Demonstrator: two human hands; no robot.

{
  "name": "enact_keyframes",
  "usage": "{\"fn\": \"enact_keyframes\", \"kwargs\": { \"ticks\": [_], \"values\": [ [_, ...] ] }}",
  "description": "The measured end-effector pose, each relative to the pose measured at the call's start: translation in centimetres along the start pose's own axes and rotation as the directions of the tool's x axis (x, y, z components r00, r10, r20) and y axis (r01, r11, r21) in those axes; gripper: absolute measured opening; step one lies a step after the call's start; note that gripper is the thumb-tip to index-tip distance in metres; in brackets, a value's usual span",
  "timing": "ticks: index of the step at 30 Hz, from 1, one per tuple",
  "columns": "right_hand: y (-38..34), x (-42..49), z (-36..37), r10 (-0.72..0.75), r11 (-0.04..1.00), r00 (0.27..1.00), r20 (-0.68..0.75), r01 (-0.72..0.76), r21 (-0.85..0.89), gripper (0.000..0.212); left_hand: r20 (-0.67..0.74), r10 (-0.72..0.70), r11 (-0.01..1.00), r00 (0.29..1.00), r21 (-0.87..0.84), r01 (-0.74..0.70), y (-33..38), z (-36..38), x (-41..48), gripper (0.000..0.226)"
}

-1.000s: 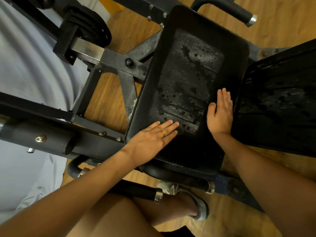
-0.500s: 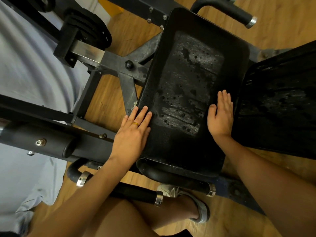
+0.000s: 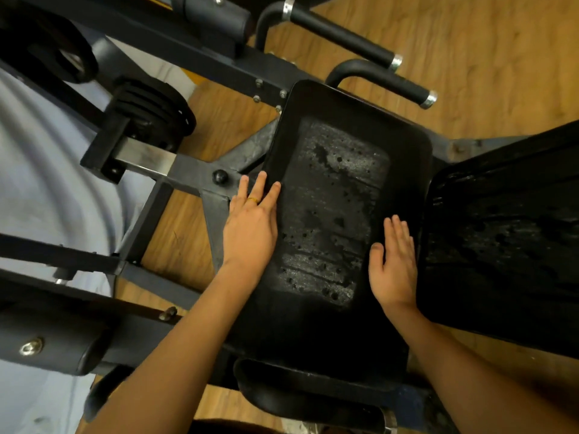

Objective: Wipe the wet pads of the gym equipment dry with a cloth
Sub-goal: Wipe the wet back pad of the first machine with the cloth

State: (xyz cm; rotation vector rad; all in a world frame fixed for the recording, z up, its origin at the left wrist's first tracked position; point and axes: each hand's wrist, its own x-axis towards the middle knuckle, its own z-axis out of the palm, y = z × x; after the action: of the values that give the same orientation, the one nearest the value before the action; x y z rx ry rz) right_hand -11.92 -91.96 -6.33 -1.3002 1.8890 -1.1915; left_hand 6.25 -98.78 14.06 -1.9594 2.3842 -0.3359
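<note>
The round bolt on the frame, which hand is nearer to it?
Left. The left hand lies on the pad's left edge, right beside the bolt; the right hand rests on the pad's right edge.

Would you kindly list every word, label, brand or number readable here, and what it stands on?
None: no lettering shows on the wet black padded seat, the second black pad at its right, the dark steel frame or the stacked black weight plates.

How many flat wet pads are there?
2. The middle pad fills the centre of view; the right pad sits beside it, cut off by the frame edge. Others may be hidden.
</note>
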Motion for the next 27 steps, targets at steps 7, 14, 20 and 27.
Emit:
{"fn": "enact_keyframes", "kwargs": {
  "ticks": [7,14,20,27],
  "values": [
    [0.0,-0.1,0.1,0.0,1.0,1.0,-0.016,0.0,0.005,0.062,0.019,0.055,0.997,0.998,-0.048,-0.054,1.0,0.4,7.6,0.043],
    [-0.1,-0.2,0.2,0.012,1.0,1.0,-0.02,-0.011,0.012,0.06,0.018,0.062,0.997,0.998,-0.052,-0.061,2.1,0.5,13.2,0.043],
    [-0.1,-0.2,0.2,0.016,1.0,0.999,-0.031,-0.016,0.011,0.059,0.184,0.319,0.947,0.93,-0.024,-0.321,2.0,-1.0,19.8,0.045],
    [-0.2,-0.2,0.3,0.013,1.0,0.999,-0.045,-0.013,0.011,0.058,0.519,0.59,0.706,0.619,0.042,-0.707,1.9,-4.3,26.3,0.047]
  ]
}}
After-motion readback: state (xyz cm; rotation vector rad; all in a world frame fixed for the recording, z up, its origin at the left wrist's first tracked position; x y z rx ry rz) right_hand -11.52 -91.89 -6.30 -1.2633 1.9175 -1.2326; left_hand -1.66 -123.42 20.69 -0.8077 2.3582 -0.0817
